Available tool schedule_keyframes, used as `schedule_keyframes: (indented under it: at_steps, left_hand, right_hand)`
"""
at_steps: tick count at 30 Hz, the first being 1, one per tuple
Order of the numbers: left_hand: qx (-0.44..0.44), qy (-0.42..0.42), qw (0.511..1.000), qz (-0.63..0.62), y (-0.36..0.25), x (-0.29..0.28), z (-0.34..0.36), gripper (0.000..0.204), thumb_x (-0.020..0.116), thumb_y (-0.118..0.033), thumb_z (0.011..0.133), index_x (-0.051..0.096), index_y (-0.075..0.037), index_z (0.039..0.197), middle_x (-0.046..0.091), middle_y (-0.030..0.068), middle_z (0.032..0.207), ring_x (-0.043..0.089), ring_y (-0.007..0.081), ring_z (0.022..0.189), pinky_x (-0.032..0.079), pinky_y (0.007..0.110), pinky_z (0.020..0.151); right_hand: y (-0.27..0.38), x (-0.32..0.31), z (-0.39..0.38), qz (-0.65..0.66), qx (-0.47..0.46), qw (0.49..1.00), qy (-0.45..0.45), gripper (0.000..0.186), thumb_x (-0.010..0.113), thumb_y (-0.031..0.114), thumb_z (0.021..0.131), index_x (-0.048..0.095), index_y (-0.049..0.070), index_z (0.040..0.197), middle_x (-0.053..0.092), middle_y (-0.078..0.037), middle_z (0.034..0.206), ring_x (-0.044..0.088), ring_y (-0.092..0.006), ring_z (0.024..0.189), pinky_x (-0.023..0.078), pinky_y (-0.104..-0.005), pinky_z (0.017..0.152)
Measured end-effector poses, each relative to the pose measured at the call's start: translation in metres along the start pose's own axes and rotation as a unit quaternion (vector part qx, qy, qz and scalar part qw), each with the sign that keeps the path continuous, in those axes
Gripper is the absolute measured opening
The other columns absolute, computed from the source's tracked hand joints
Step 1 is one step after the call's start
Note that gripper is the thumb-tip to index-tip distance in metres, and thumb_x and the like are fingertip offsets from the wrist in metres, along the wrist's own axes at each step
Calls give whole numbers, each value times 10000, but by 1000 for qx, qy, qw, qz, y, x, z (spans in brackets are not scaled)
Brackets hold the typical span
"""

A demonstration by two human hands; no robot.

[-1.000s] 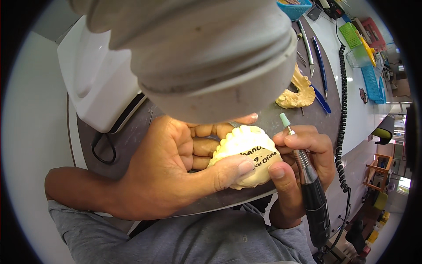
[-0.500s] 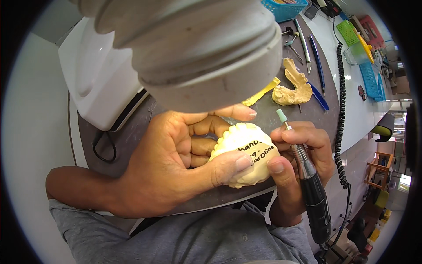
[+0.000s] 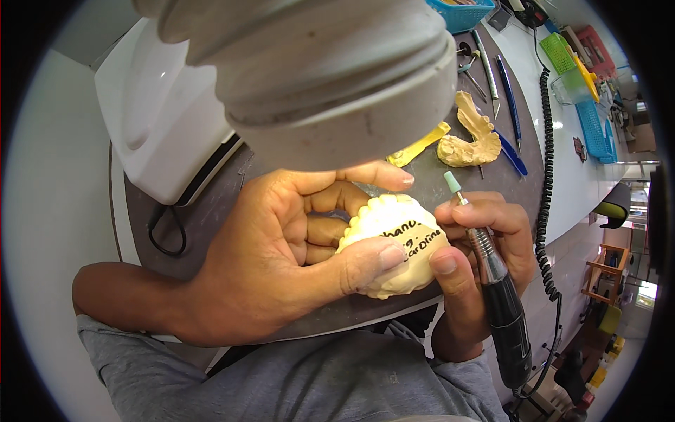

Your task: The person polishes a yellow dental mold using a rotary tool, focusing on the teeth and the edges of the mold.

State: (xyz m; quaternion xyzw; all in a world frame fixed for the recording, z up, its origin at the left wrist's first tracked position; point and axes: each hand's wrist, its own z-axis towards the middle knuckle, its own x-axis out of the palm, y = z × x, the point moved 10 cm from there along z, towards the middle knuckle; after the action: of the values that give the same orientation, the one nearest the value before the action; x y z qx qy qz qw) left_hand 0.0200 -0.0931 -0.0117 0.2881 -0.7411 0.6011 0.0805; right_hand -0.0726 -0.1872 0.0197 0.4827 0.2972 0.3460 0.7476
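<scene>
My left hand [image 3: 274, 260] is closed around a pale yellow plaster dental cast [image 3: 415, 278], with the thumb across its flat, handwritten face and the other fingers behind it. A row of moulded teeth lines the cast's upper edge. In my right hand [image 3: 508, 225] a dental handpiece [image 3: 508, 320] with a black body and silver neck points upward. Its green grinding stone [image 3: 452, 183] stands apart from the cast. My right thumb and fingers also touch the cast's right edge. Beyond the hands lies a second, horseshoe-shaped cast [image 3: 470, 144].
A ribbed grey suction hose [image 3: 337, 91] hangs low over the hands. To the left stands a white machine housing [image 3: 169, 112]. A yellow strip [image 3: 418, 146], a blue pen [image 3: 509, 102] and a knife [image 3: 486, 70] lie at the back. A coiled black cord [image 3: 543, 183] runs down the right side.
The view has shifted very slightly. Both hands keep the same hold on the cast and the handpiece.
</scene>
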Motion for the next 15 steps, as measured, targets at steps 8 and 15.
schedule_keyframes:
  at_steps: [8,15]
  left_hand:
    - [12,8,1000,7,-1,0,1,470,564,-5,844,363,44,1266,548,172,1142,568,178,1056,476,308,921]
    - [90,21,994,65,-7,1,-3,386,594,-4,838,438,55,1186,541,156,1159,530,186,1119,422,320,985]
  right_hand:
    - [1,-1,0,-2,-4,1000,-3,337,719,-5,736,550,-14,1027,545,-126,965,581,-132,832,518,-216,649]
    - [2,-2,-4,14,-49,998,-29,340,692,-54,727,546,-11,1031,566,-176,1002,605,-197,881,493,-286,808]
